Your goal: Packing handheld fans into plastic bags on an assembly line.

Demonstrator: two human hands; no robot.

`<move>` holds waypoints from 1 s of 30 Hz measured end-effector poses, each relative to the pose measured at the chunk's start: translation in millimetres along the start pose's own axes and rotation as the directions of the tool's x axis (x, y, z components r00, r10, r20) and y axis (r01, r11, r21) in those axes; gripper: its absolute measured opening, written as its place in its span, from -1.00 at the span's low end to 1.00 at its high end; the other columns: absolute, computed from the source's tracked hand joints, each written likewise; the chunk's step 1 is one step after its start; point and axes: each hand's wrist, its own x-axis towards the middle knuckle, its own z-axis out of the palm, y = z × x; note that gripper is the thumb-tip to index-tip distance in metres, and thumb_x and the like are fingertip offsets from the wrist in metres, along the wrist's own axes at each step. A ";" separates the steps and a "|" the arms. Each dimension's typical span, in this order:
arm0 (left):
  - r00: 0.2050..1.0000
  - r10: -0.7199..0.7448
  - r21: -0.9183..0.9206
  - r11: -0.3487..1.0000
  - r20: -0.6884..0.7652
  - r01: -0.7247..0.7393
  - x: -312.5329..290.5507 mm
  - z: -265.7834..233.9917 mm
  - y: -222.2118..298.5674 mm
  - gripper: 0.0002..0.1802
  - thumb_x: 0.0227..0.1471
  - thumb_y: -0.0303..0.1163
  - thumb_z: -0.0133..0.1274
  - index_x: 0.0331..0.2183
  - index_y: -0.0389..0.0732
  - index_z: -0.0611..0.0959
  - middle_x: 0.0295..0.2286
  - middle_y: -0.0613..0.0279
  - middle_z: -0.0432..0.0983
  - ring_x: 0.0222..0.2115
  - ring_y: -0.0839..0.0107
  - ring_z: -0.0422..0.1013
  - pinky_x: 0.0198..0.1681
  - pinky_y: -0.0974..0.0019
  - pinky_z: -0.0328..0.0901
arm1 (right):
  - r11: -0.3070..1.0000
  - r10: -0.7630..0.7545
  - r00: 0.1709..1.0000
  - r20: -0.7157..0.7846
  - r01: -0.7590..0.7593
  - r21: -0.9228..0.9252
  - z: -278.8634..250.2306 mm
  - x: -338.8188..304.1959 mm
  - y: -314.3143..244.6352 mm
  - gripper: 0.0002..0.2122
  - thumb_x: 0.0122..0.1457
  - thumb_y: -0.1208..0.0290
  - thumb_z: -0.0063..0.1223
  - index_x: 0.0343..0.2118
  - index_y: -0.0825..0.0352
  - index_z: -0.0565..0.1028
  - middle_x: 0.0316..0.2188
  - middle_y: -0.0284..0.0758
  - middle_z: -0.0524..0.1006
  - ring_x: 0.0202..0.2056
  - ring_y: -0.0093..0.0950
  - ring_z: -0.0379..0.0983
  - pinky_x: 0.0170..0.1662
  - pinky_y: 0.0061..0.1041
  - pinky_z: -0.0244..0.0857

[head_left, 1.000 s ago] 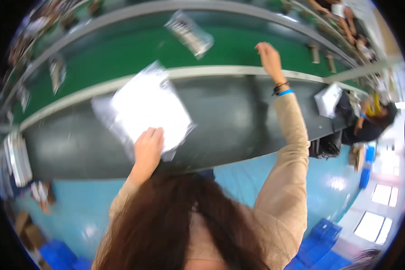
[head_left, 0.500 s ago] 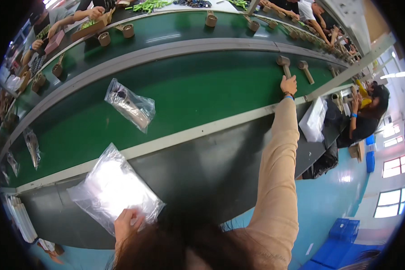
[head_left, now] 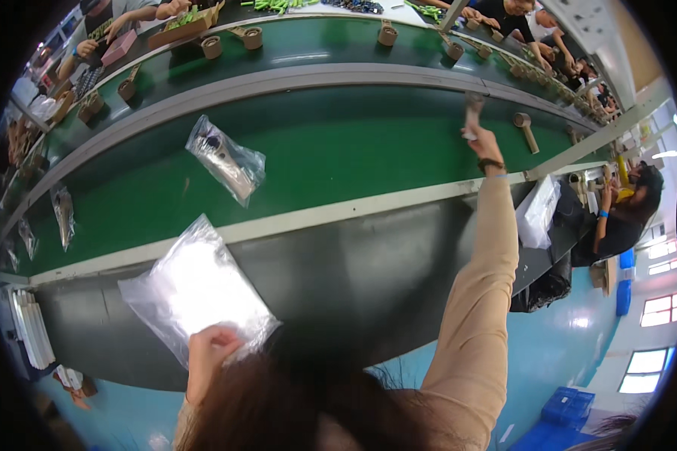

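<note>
Far out to the right, my right hand [head_left: 486, 141] is closed round the handle of a beige round-headed device [head_left: 473, 113], shaped like a handheld fan and smeared by motion. It is over the green conveyor belt [head_left: 316, 143]. Close to me, my left hand [head_left: 212, 352] pinches the near edge of a stack of clear plastic bags [head_left: 203, 289] on the dark table. A similar device in a clear bag [head_left: 228, 161] lies on the belt at centre left. Another bare beige device [head_left: 526, 131] rests on the belt to the right of my right hand.
Several bagged devices [head_left: 64, 216] lie at the belt's left end. A pale metal rail [head_left: 308, 219] separates belt and dark table [head_left: 346, 293]. Beyond, a second belt carries more devices [head_left: 387, 34], with people working behind it. A white plastic bundle [head_left: 538, 214] and another worker are at the right.
My right hand has closed on the device's handle and shifted it slightly. My left hand has moved a little up the bag stack's edge. The view has shifted slightly.
</note>
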 end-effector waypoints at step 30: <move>0.966 0.256 -0.300 0.919 -0.043 -0.256 9.9 -0.5 -31.0 -0.82 0.01 -0.40 0.16 -0.35 -0.32 0.66 -0.53 0.31 0.56 -0.50 0.61 0.42 -0.37 0.50 0.32 | 0.158 0.150 0.720 0.677 0.659 -0.736 338.8 -78.6 -145.5 -0.18 -0.20 0.09 0.32 0.09 0.53 0.29 -0.27 -0.14 0.53 -0.22 -0.36 0.47 -0.07 -0.39 0.31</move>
